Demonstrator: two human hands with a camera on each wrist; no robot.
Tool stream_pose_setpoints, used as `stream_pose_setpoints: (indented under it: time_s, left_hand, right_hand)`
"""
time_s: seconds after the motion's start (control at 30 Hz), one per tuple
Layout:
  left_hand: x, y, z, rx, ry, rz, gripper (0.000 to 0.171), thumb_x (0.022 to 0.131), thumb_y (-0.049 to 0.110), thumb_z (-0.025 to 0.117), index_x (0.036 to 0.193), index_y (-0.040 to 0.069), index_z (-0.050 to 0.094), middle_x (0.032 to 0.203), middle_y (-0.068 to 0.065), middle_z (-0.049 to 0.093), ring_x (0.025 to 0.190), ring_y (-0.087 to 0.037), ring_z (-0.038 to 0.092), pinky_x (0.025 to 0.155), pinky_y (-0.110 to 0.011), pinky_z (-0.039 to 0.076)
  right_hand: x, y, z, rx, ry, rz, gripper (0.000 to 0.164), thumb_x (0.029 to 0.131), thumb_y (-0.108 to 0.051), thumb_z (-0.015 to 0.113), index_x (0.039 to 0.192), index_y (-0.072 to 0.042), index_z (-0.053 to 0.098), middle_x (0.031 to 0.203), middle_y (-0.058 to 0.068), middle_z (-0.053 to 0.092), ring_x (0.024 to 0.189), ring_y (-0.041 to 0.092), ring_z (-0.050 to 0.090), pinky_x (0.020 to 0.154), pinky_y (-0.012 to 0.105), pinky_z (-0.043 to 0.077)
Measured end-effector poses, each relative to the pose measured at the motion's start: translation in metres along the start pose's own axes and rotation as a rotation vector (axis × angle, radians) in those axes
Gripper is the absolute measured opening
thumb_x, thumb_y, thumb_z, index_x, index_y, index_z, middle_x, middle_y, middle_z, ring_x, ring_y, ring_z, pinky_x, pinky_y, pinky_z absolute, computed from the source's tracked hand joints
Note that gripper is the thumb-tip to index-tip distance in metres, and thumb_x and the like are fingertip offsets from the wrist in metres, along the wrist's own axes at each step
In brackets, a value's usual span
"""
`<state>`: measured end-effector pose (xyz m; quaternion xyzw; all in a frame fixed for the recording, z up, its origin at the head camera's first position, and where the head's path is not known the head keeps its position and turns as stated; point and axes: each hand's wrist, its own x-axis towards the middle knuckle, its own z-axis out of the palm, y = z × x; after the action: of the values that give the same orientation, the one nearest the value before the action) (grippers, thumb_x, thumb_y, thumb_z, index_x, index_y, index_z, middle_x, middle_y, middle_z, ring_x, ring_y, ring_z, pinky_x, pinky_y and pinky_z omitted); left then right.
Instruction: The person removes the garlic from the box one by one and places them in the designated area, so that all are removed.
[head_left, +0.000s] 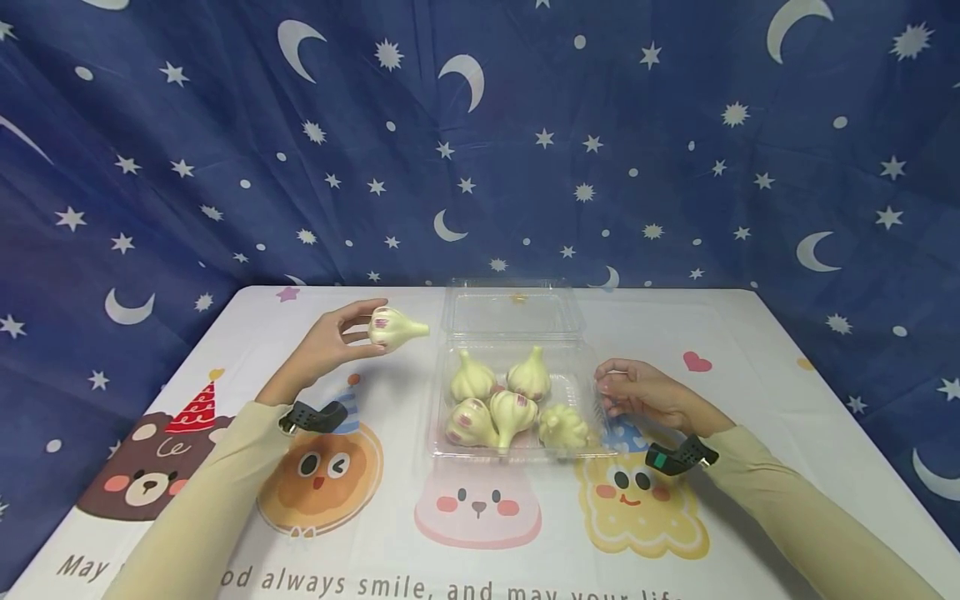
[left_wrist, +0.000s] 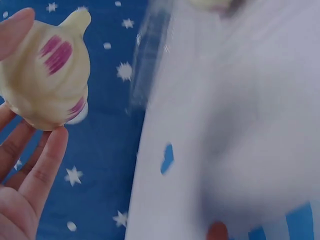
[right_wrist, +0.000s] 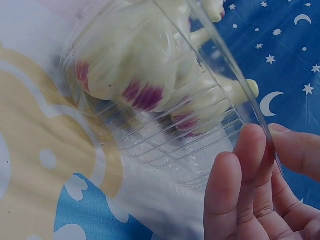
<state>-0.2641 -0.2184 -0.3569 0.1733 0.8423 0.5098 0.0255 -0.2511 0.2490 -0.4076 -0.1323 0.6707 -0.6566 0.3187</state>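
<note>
My left hand [head_left: 347, 332] holds a garlic bulb [head_left: 392, 328] between thumb and fingers, above the table left of a clear plastic box. In the left wrist view the bulb [left_wrist: 47, 70] is pale with purple patches, its stem pointing up. The clear plastic box [head_left: 592, 367] stands with its lid [head_left: 513, 312] folded back. Several garlic bulbs lie inside, among them one at the front right [head_left: 562, 427]. With thumb and fingers, my right hand [head_left: 641, 392] pinches the box's right rim, as the right wrist view shows at the rim [right_wrist: 260, 112].
A white tablecloth [head_left: 360, 500] with cartoon animals and lettering covers the table. Behind it hangs a blue curtain [head_left: 525, 208] with moons and stars. Each wrist wears a dark band, one on the left [head_left: 318, 417] and one on the right [head_left: 678, 456].
</note>
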Motion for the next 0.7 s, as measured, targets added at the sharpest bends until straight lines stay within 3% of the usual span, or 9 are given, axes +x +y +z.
stream_pose_setpoints:
  time_s: [0.13, 0.47, 0.7]
  left_hand:
    - [0.000, -0.014, -0.006, 0.017, 0.024, -0.033, 0.070, 0.078, 0.009, 0.075, 0.139, 0.005, 0.042, 0.133, -0.019, 0.051, 0.123, -0.034, 0.050, 0.104, -0.042, 0.044]
    - [0.006, -0.041, -0.018, 0.039, 0.040, -0.118, 0.070, 0.078, 0.007, 0.074, 0.139, 0.001, 0.040, 0.139, -0.022, 0.045, 0.128, -0.037, 0.045, 0.105, -0.042, 0.043]
    - [0.023, -0.057, -0.020, -0.004, 0.065, -0.132, 0.071, 0.078, 0.002, 0.072, 0.139, -0.003, 0.038, 0.142, -0.023, 0.042, 0.129, -0.038, 0.044, 0.093, -0.014, 0.048]
  right_hand:
    - [0.000, 0.000, 0.001, 0.004, 0.006, 0.005, 0.010, 0.094, -0.002, 0.049, 0.102, -0.007, 0.046, 0.075, -0.006, 0.061, 0.068, 0.004, 0.060, 0.066, 0.019, 0.056]
    - [-0.001, 0.000, 0.001, 0.009, 0.014, 0.009, 0.010, 0.094, -0.001, 0.048, 0.101, -0.008, 0.047, 0.074, -0.006, 0.061, 0.068, 0.004, 0.060, 0.066, 0.019, 0.055]
    - [0.000, -0.001, 0.002, 0.006, 0.029, 0.022, 0.010, 0.094, -0.002, 0.049, 0.102, -0.008, 0.047, 0.074, -0.006, 0.061, 0.067, 0.005, 0.061, 0.066, 0.019, 0.056]
